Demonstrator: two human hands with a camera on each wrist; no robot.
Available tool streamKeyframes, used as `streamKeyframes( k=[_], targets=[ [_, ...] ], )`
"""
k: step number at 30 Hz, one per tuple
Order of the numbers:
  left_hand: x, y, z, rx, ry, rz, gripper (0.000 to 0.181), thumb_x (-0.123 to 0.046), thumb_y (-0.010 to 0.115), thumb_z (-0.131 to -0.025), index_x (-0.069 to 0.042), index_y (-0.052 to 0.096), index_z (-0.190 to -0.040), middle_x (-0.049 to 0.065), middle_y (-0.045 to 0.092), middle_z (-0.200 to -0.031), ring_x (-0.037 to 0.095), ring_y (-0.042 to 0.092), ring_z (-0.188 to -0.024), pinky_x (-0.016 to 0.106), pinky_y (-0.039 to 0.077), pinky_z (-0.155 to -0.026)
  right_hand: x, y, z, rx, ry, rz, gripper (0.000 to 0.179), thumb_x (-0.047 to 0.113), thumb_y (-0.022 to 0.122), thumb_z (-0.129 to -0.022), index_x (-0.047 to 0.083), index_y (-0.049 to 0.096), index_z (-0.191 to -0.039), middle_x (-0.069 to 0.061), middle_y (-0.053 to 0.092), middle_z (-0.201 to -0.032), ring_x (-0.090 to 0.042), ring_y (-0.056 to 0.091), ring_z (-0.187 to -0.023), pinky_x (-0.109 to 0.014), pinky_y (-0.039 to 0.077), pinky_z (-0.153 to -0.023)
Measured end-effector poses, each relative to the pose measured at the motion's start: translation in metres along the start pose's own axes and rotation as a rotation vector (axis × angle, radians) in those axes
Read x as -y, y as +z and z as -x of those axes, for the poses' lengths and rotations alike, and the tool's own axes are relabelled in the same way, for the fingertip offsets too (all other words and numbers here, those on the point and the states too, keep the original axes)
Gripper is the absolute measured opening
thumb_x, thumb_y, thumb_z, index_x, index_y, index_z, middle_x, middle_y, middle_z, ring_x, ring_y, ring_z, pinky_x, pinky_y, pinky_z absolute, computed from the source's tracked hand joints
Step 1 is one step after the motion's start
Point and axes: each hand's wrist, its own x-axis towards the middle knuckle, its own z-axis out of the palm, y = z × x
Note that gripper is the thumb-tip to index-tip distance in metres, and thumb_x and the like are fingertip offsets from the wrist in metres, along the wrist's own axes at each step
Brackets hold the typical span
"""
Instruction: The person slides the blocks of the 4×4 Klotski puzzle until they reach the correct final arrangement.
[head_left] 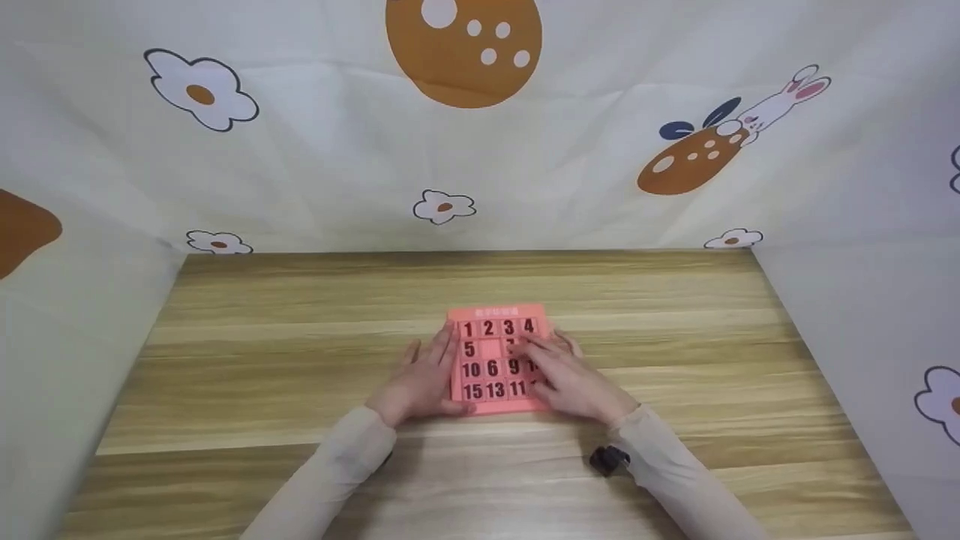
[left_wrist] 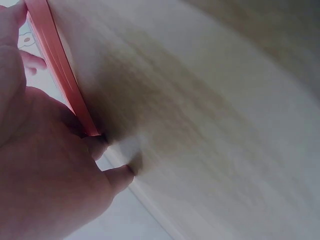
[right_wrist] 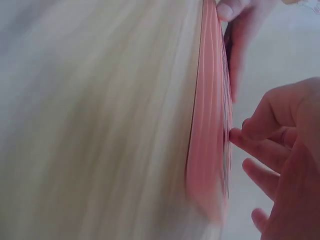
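A pink number slide puzzle (head_left: 502,407) lies flat on the table, its black-numbered tiles facing up. The top row reads 1, 2, 3, 4; a gap sits right of the 5. My left hand (head_left: 420,386) holds the puzzle at its left side, with the thumb at the near left corner and fingers along the edge. Over the right columns is my right hand (head_left: 576,382), its fingers extended and a fingertip touching the tile face near the second row. Those fingers hide some right-hand tiles. In the right wrist view, the puzzle's near side (right_wrist: 205,100) shows edge-on.
The wood-grain table (head_left: 300,300) is enclosed at the back and sides by a pale printed cloth (head_left: 337,150). A small black device (head_left: 607,460) is at the right wrist by the sleeve (head_left: 675,465).
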Motion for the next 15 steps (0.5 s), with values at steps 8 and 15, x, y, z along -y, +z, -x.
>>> streamKeyframes(
  k=[8, 15],
  targets=[
    [-0.001, 0.000, 0.000, 0.014, 0.000, -0.011, 0.116, -0.064, 0.064, -0.081, 0.001, 0.001, -0.153, 0.015, -0.010, -0.159, 0.026, -0.005, -0.146, 0.049, 0.002, -0.116, 0.003, 0.001, 0.007, 0.004, -0.094, 0.003, 0.063, 0.010, 0.063, -0.086, 0.006, 0.041, -0.146, -0.010, 0.038, -0.150, -0.032, 0.025, -0.141, -0.063, 0.009, -0.111],
    [-0.001, -0.001, 0.000, 0.006, 0.010, 0.015, 0.116, -0.062, 0.065, -0.080, 0.002, 0.001, -0.153, 0.016, -0.010, -0.159, 0.026, -0.005, -0.146, 0.049, 0.001, -0.116, 0.013, 0.004, 0.007, 0.029, -0.183, 0.080, 0.057, 0.018, 0.064, -0.089, 0.006, 0.047, -0.142, -0.011, 0.043, -0.147, -0.033, 0.029, -0.139, -0.064, 0.015, -0.110]
  ],
)
